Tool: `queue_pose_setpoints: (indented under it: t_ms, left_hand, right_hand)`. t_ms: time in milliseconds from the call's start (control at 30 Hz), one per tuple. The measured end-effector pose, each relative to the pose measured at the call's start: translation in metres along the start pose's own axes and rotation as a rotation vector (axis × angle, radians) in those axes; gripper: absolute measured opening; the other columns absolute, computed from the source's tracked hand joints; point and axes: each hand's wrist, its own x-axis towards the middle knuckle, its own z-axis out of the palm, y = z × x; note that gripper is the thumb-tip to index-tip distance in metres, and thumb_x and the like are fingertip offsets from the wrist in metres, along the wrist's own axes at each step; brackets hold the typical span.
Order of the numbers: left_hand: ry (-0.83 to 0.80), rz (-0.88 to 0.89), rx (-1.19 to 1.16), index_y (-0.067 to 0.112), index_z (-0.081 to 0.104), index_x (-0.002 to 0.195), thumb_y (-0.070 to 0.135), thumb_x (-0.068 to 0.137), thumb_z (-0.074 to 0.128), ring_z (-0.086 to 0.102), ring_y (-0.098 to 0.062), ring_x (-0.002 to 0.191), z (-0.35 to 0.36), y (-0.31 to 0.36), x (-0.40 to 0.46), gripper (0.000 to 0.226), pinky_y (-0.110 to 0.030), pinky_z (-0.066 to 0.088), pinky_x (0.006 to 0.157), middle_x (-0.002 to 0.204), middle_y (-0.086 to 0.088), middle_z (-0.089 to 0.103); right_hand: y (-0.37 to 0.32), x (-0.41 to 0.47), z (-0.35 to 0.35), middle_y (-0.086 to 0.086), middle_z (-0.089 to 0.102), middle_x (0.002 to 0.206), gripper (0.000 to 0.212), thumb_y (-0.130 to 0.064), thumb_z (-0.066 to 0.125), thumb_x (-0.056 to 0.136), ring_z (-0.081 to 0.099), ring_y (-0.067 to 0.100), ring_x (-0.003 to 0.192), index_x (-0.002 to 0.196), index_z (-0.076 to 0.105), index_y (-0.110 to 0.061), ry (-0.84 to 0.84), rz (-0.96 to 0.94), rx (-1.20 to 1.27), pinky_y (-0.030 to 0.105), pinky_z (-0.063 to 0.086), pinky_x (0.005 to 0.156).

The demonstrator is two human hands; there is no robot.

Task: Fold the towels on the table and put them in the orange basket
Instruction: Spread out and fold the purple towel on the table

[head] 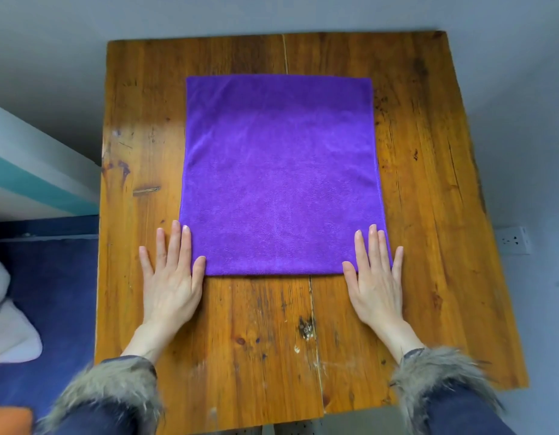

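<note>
A purple towel (pixel 279 174) lies flat and smooth in the middle of the wooden table (pixel 429 215), as a tall rectangle. My left hand (pixel 171 274) rests palm down on the table at the towel's near left corner, fingers spread, thumb and forefinger touching the cloth. My right hand (pixel 377 277) lies flat at the near right corner, its fingers on the towel's edge. Neither hand grips anything. An orange corner, perhaps the orange basket (pixel 9 420), shows at the bottom left.
A blue surface (pixel 52 293) with a white cushion (pixel 8 324) lies left of the table. A wall socket (pixel 515 240) sits to the right. Fur-trimmed sleeves cover both wrists. Bare wood surrounds the towel on all sides.
</note>
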Motion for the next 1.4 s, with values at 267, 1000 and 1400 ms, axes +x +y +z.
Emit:
queue_pose_setpoints:
  t_ms: [267,1000,1400]
  left_hand:
    - [0.057,-0.094,-0.093,0.010,0.021,0.147,0.030,0.100,0.029,0.004,-0.026,0.145,-0.015,-0.001,-0.023,0.052,-0.047,0.003,0.116,0.157,-0.010,0.014]
    - [0.117,-0.817,-1.094,0.008,0.056,0.099,0.011,0.083,0.068,0.055,-0.016,0.065,-0.039,0.013,-0.004,0.020,-0.031,0.046,0.069,0.074,-0.006,0.059]
    - [0.093,-0.434,-1.081,0.011,0.064,0.097,0.006,0.091,0.055,0.058,-0.010,0.081,-0.034,0.003,-0.046,0.012,-0.022,0.047,0.069,0.097,-0.006,0.064]
  right_hand:
    - [0.013,-0.018,-0.016,0.009,0.017,0.156,0.053,-0.027,0.037,0.099,0.009,0.020,0.145,0.147,0.024,-0.008,0.052,0.235,0.174,0.041,-0.004,0.116]
    - [0.012,0.021,-0.047,0.000,0.061,0.059,0.021,-0.018,0.065,0.084,0.064,0.022,0.083,0.064,0.058,-0.017,0.008,0.954,0.930,0.037,0.047,0.085]
    - [0.034,-0.015,-0.048,0.003,0.060,0.075,0.024,0.002,0.055,0.087,0.054,0.009,0.064,0.078,0.056,-0.020,0.099,0.552,1.154,0.012,0.043,0.050]
